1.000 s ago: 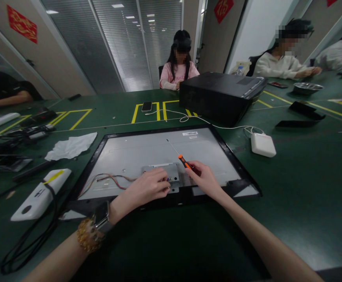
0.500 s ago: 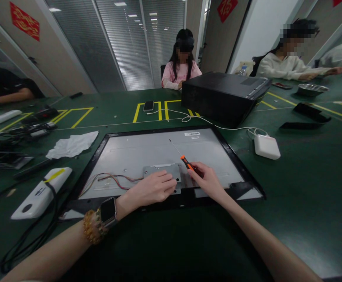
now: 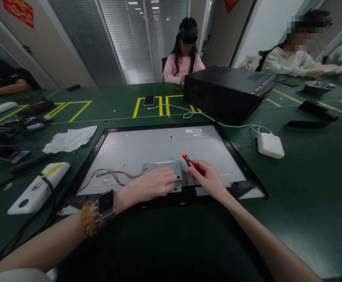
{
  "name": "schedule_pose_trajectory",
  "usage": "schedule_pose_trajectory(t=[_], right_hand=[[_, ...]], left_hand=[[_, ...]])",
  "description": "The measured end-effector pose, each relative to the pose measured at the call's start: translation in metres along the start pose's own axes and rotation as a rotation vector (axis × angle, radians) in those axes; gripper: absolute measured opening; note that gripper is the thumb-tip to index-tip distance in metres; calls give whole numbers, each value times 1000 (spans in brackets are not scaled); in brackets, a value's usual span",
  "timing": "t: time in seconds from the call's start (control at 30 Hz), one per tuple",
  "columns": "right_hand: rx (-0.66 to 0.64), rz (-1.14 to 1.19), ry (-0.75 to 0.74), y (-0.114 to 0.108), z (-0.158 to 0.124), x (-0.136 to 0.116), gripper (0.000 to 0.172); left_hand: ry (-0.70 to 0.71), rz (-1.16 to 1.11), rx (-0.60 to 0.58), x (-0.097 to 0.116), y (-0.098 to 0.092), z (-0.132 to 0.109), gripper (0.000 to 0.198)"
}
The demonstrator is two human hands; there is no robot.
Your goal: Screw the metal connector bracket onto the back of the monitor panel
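Observation:
A flat display panel (image 3: 147,147) lies back-up on the green table, grey metal inside a black frame. My left hand (image 3: 153,184) rests on the small metal cover plate (image 3: 162,167) near the panel's front edge, fingers laid flat and together. My right hand (image 3: 208,180) is closed on a screwdriver (image 3: 185,156) with an orange and black handle; its thin shaft points up and away over the panel. Coloured wires (image 3: 112,175) run left from the plate.
A black computer case (image 3: 226,90) stands behind the panel, with a white power adapter (image 3: 270,145) and cable to the right. A white device (image 3: 37,188), crumpled cloth (image 3: 69,140) and cables lie on the left. A phone (image 3: 148,100) lies farther back. Other people sit around the table.
My left hand's fingers have gone from a pinch at the plate's edge to lying flat on it. The view has tilted down a little. My right hand keeps the screwdriver still.

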State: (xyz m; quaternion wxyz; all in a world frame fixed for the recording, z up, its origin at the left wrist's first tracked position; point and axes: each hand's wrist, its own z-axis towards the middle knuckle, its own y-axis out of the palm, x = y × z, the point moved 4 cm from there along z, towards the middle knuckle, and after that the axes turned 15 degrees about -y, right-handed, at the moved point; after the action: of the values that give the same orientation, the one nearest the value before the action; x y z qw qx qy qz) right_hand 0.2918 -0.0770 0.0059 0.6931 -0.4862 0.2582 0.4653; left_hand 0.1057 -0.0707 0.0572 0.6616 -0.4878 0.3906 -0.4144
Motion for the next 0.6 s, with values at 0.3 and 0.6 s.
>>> schedule_pose_trajectory(t=[0.3, 0.6], right_hand=[[10, 0, 3, 0, 0, 1, 29], [10, 19, 2, 0, -1, 0, 29]], left_hand=[[61, 45, -24, 4, 2, -1, 19], [127, 69, -6, 12, -4, 3, 16]])
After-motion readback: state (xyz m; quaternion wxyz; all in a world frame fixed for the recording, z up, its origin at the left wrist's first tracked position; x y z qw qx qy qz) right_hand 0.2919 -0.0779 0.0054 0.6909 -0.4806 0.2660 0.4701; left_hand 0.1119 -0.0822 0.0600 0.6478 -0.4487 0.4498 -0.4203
